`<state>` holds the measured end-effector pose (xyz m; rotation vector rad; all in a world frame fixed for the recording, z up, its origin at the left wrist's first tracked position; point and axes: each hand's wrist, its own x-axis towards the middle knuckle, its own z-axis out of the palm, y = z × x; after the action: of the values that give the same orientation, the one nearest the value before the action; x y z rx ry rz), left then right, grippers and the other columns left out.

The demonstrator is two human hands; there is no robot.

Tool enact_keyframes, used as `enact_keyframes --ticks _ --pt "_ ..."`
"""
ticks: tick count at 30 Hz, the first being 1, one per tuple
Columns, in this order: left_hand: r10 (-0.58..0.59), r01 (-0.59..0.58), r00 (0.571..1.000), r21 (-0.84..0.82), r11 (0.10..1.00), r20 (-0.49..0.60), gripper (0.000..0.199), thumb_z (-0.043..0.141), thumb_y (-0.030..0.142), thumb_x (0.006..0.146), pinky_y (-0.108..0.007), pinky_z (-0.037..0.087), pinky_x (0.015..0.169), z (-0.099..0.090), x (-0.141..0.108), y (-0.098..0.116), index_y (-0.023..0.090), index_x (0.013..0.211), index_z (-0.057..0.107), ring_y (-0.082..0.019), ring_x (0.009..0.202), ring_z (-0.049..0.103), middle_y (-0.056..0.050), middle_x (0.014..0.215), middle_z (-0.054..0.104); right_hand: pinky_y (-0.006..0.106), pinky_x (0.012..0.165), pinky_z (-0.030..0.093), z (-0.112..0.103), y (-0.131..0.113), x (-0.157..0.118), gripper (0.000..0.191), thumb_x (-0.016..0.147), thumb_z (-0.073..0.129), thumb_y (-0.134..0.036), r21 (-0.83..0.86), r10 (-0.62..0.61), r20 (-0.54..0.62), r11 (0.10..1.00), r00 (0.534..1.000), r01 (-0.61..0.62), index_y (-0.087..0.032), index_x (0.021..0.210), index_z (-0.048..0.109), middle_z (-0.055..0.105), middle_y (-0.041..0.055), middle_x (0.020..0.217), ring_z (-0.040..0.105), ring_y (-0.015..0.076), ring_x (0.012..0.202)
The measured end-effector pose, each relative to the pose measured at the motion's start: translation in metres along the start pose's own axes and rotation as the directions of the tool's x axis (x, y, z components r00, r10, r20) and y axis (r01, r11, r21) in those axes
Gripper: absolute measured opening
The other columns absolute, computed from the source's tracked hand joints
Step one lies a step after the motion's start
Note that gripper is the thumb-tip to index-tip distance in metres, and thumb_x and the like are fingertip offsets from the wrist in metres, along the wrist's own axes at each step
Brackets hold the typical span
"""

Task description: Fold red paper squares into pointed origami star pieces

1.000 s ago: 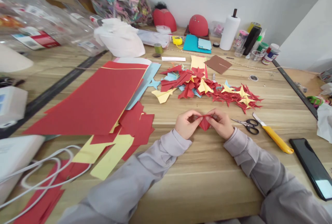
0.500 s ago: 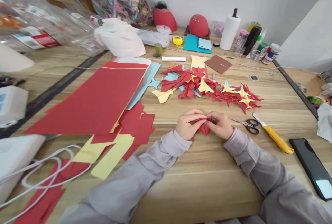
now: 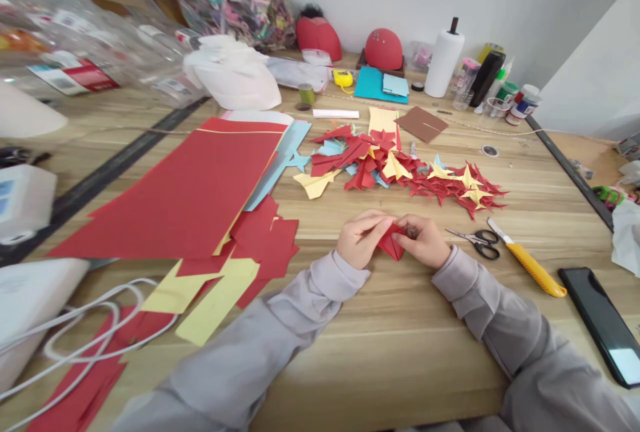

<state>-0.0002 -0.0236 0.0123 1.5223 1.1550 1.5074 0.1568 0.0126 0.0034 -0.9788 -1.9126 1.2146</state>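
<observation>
A small folded piece of red paper point(image 3: 391, 243) with creases is held between both hands, just above the wooden table. My left hand point(image 3: 361, 239) pinches its left edge between thumb and fingers. On the other side, my right hand point(image 3: 423, 240) grips the paper, with the thumb on its face. The fingertips behind the paper are hidden. Beyond the hands lies a heap of folded paper pieces point(image 3: 365, 155), mostly red with some yellow and blue. Folded stars point(image 3: 470, 179) lie at its right end.
Black-handled scissors point(image 3: 477, 240), a yellow utility knife point(image 3: 533, 265) and a phone point(image 3: 603, 322) lie to the right. Red paper sheets point(image 3: 175, 192) and cut yellow strips point(image 3: 220, 299) are on the left, near a white cable point(image 3: 95, 352). Bottles and a white roll point(image 3: 444, 62) stand at the back.
The thumbs, close together on the paper's top half a second ago, have moved apart. More of the red paper's face now shows between the hands.
</observation>
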Motion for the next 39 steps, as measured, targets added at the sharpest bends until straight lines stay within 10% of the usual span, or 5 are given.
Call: enact_keyframes --ticks 8,16,25,39 --pt "-0.026 0.026 1.0 -0.009 1.0 -0.009 0.019 0.067 0.025 0.069 -0.028 0.052 0.067 0.002 0.0 -0.009 0.017 0.086 0.071 -0.018 0.08 0.062 -0.009 0.089 0.066 0.021 0.041 0.037 -0.002 -0.001 0.003 0.026 0.069 0.066 -0.04 0.278 0.135 -0.011 0.952 0.991 -0.126 -0.017 0.074 0.055 0.055 -0.0033 0.057 0.043 0.0067 0.042" --pt "-0.07 0.07 0.997 -0.021 0.997 -0.029 0.017 0.061 0.03 0.077 -0.028 0.05 0.075 0.002 0.002 -0.007 0.017 0.077 0.072 -0.017 0.08 0.062 -0.006 0.082 0.068 0.022 0.048 0.038 -0.001 0.0 0.003 0.022 0.068 0.068 -0.035 0.201 0.097 -0.034 0.976 0.995 -0.088 -0.016 0.072 0.056 0.057 -0.0023 0.06 0.047 0.0079 0.049" --pt "-0.395 0.372 0.919 -0.335 0.866 -0.001 0.035 0.067 0.045 0.069 -0.031 0.054 0.067 0.003 0.003 -0.015 0.014 0.084 0.071 -0.019 0.074 0.064 -0.007 0.086 0.07 0.02 0.036 0.032 -0.004 -0.004 0.005 0.031 0.065 0.071 -0.041 0.381 0.227 -0.108 0.909 0.968 -0.17 -0.016 0.077 0.058 0.057 -0.0031 0.056 0.041 0.0061 0.04" --pt "-0.408 0.413 0.91 -0.264 0.872 0.076 0.039 0.071 0.048 0.062 -0.025 0.052 0.058 0.005 0.002 -0.01 0.012 0.079 0.071 -0.015 0.069 0.061 -0.006 0.078 0.069 0.023 0.047 0.046 -0.002 -0.006 0.004 0.03 0.067 0.071 -0.042 0.371 0.128 -0.079 0.924 0.989 -0.09 -0.017 0.077 0.058 0.061 -0.0009 0.065 0.054 0.0102 0.053"
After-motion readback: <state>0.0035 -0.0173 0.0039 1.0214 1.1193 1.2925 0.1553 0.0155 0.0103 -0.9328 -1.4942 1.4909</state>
